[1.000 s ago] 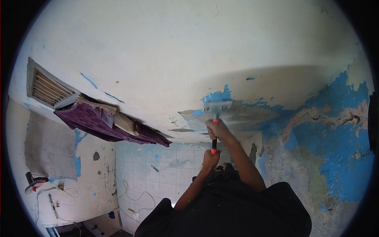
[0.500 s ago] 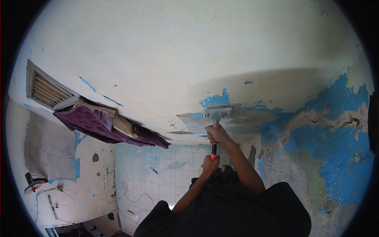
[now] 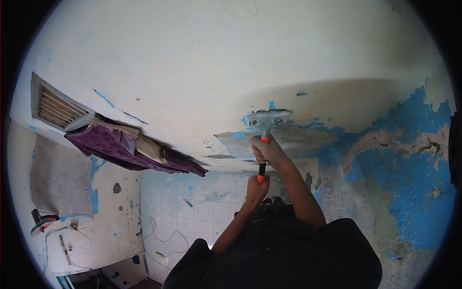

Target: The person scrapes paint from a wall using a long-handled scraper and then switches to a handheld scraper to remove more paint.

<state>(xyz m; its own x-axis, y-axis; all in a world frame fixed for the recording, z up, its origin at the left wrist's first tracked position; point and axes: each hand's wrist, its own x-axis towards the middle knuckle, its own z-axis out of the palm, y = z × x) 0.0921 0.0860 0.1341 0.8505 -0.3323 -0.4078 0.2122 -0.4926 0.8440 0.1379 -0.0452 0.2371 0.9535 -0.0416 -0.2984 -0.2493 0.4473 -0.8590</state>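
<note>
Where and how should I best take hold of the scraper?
Probably by its straight, narrow handle, coming from below. The scraper has its wide head up at the wall, while the handle points down toward the person; the right hand grips near the head, the left hand lower down.

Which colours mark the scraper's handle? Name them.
The handle is black and red-orange, clearest in the head view.

Both our hands grip a red-and-black-handled scraper, the right hand above the left hand, its wide metal head over a blue patch on a pale, peeling wall. Left of us, a purple curtain droops beside a slatted vent; pale tiles show below.
</note>
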